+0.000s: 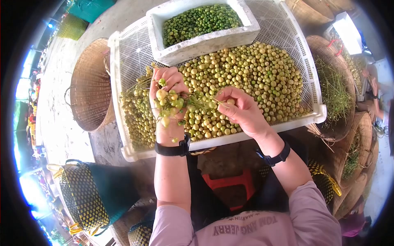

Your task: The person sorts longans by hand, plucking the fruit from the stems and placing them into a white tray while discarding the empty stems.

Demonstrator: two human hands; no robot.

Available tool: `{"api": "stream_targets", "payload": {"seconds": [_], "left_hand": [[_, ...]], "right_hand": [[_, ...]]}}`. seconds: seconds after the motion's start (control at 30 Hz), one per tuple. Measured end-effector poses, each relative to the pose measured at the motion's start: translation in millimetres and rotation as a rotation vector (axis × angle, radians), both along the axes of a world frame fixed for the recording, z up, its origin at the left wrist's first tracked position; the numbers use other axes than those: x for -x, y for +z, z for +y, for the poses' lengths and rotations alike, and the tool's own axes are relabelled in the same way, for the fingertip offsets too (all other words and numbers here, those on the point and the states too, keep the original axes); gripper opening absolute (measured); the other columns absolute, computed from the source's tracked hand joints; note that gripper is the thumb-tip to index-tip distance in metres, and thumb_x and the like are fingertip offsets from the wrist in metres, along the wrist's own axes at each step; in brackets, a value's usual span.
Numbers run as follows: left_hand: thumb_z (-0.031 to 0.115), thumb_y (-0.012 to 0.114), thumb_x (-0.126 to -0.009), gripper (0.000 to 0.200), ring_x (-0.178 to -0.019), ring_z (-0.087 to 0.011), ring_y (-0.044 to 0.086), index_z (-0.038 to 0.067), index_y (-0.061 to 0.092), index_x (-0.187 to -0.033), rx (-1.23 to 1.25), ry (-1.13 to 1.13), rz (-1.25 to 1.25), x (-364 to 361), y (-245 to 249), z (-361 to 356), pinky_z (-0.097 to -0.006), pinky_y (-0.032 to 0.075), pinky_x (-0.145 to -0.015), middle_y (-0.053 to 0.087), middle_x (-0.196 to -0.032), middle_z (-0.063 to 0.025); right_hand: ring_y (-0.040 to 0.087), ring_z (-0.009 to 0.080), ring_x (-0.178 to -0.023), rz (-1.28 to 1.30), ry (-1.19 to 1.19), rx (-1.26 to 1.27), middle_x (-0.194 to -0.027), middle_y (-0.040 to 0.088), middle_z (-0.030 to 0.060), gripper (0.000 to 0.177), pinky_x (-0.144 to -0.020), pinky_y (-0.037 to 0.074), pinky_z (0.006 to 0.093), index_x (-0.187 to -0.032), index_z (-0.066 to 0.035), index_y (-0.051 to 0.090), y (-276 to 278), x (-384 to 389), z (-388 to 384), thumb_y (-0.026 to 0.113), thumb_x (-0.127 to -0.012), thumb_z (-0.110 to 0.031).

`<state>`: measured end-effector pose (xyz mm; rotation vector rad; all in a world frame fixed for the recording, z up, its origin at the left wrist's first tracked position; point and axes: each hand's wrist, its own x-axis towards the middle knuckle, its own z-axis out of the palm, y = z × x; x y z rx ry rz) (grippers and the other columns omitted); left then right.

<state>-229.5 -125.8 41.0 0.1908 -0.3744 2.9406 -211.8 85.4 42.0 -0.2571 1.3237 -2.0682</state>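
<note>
Head view: the left hand (167, 96) is raised over a white plastic crate (130, 53), its grip closed around a bunch (175, 105) of small yellow-green fruit on thin stems. The right hand (243, 111) is just beside it, thumb and forefinger pinching a single fruit (231, 101) at the bunch's far end. Both wrists wear black bands. Beneath the hands the crate is heaped with loose fruit (256, 74). A white foam box (205, 43) of greener fruit rests across the crate's back. A woven basket (88, 86) stands to the left, and another basket (334, 92), holding bare stems, to the right. A checked bag (82, 197) sits lower left.
</note>
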Motion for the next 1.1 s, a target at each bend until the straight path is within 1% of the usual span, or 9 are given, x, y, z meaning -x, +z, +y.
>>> {"api": "stream_targets", "payload": {"seconds": [0.07,0.17,0.3,0.47,0.53,0.63,0.73,1.0,1.1], "left_hand": [[0.025,0.041,-0.101,0.029,-0.059,-0.0098,0.041,0.011,0.049,-0.077,0.016,0.017,-0.018,-1,-3,1,-0.0240,0.035,-0.052,0.041,-0.070,0.0015],[0.024,0.045,-0.100,0.026,-0.060,-0.0099,0.042,0.011,0.050,-0.078,0.102,0.030,-0.053,0,-6,1,-0.0235,0.035,-0.052,0.042,-0.070,0.0020],[0.021,0.049,-0.097,0.019,-0.063,-0.0102,0.046,0.011,0.053,-0.081,0.034,0.048,-0.091,0,-12,-5,-0.0241,0.038,-0.054,0.046,-0.072,0.0015],[0.014,0.052,-0.093,0.013,-0.065,-0.0114,0.048,0.008,0.053,-0.082,-0.048,0.047,-0.114,3,-34,-16,-0.0256,0.042,-0.056,0.047,-0.073,0.0008],[0.013,0.054,-0.091,0.010,-0.065,-0.0118,0.050,0.008,0.054,-0.083,-0.178,-0.014,-0.141,4,-42,-19,-0.0260,0.042,-0.056,0.047,-0.073,0.0007],[0.011,0.055,-0.090,0.008,-0.067,-0.0124,0.051,0.008,0.055,-0.084,-0.147,-0.014,-0.115,2,-38,-11,-0.0262,0.044,-0.059,0.048,-0.073,0.0002],[0.013,0.054,-0.091,0.008,-0.069,-0.0130,0.051,0.008,0.055,-0.085,-0.118,-0.013,-0.141,-3,-33,-2,-0.0272,0.044,-0.062,0.049,-0.075,-0.0003],[0.016,0.052,-0.090,0.013,-0.072,-0.0158,0.052,0.003,0.052,-0.087,-0.114,0.090,-0.283,-4,-53,-18,-0.0296,0.046,-0.064,0.050,-0.080,-0.0047],[0.015,0.052,-0.088,0.013,-0.075,-0.0175,0.055,0.002,0.053,-0.090,0.100,0.168,-0.291,-7,-55,-17,-0.0296,0.047,-0.066,0.055,-0.084,-0.0072]], "right_hand": [[0.039,-0.0018,-0.064,0.228,-0.215,-0.086,-0.073,0.046,-0.0095,0.014,-0.053,0.030,0.0146,-0.096,-0.009,0.060,2,-5,-12,0.065,-0.092,-0.021],[0.041,-0.0012,-0.065,0.338,-0.158,-0.164,-0.074,0.046,-0.0092,0.015,-0.056,0.031,0.0150,-0.098,-0.007,0.060,0,-2,-9,0.064,-0.092,-0.021],[0.040,-0.0008,-0.063,0.092,-0.076,-0.079,-0.077,0.049,-0.0064,0.015,-0.053,0.031,0.0149,-0.097,-0.006,0.060,1,0,-1,0.063,-0.093,-0.020],[0.036,0.0000,-0.055,-0.306,-0.032,0.348,-0.078,0.054,-0.0051,0.014,-0.045,0.027,0.0159,-0.100,-0.008,0.059,-10,6,4,0.058,-0.093,-0.021],[0.035,-0.0001,-0.054,-0.282,-0.012,0.355,-0.077,0.054,-0.0058,0.016,-0.044,0.027,0.0159,-0.103,-0.009,0.059,-11,8,5,0.057,-0.093,-0.022],[0.040,-0.0002,-0.059,0.057,-0.091,-0.184,-0.079,0.054,-0.0081,0.020,-0.048,0.030,0.0163,-0.102,-0.009,0.062,-1,2,-7,0.064,-0.092,-0.026],[0.040,-0.0007,-0.062,0.300,-0.120,-0.208,-0.078,0.052,-0.0095,0.020,-0.052,0.031,0.0164,-0.098,-0.007,0.065,-14,0,-14,0.066,-0.091,-0.025],[0.038,-0.0002,-0.059,-0.018,-0.093,0.068,-0.076,0.053,-0.0052,0.015,-0.048,0.028,0.0152,-0.091,-0.007,0.062,-5,3,-2,0.055,-0.093,-0.020],[0.037,0.0002,-0.055,0.024,-0.032,0.117,-0.077,0.056,-0.0021,0.015,-0.046,0.027,0.0152,-0.093,-0.007,0.058,-5,-3,-5,0.054,-0.092,-0.021]]}}
